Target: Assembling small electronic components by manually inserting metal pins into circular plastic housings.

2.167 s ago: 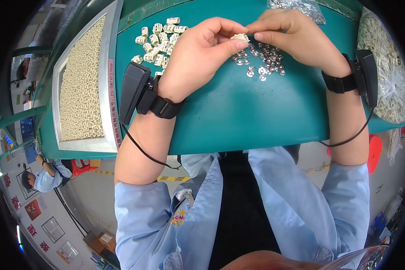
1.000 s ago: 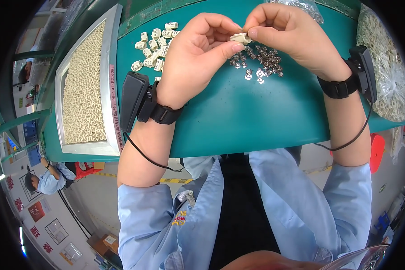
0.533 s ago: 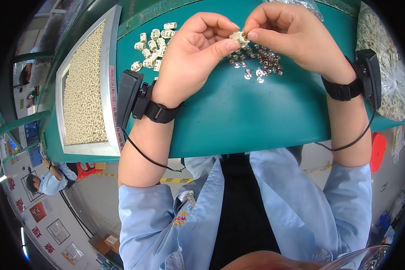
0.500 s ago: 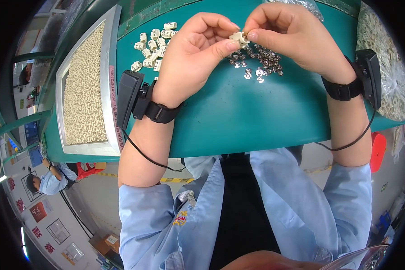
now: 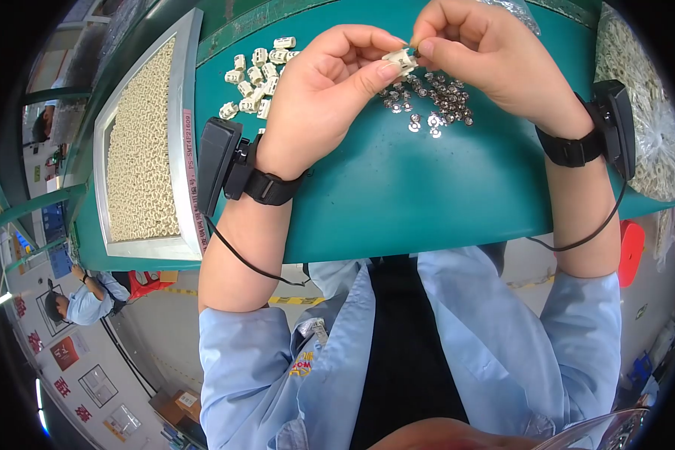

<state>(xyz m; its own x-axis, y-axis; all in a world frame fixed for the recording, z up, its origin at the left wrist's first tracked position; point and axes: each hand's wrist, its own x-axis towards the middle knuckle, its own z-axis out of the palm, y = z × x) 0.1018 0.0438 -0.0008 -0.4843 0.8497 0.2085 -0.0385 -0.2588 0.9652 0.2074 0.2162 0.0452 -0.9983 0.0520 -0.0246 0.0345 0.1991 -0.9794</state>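
Observation:
My left hand (image 5: 319,101) pinches a small cream plastic part (image 5: 402,63) between thumb and fingers, above the far side of the green table. Close by its right end, my right hand (image 5: 491,64) has thumb and forefinger pressed together. Whatever sits between those right fingertips is too small to make out. Under and beside the hands lies a heap of small shiny metal pieces (image 5: 450,103), a few of them strayed toward me. Left of my left hand are several loose cream plastic parts (image 5: 256,76) of similar look, partly hidden by that hand.
A metal-framed tray (image 5: 190,165) full of tiny cream pieces stands at the left. Clear bags of pale parts (image 5: 637,112) lie at the right edge, with another clear bag (image 5: 519,10) at the far edge. Another person (image 5: 94,300) works farther left. A red stool (image 5: 631,251) stands at the right.
My right fingertips have shifted slightly up and away from the cream part, uncovering more of its right end. My left hand stays nearly in place, the part turned a little.

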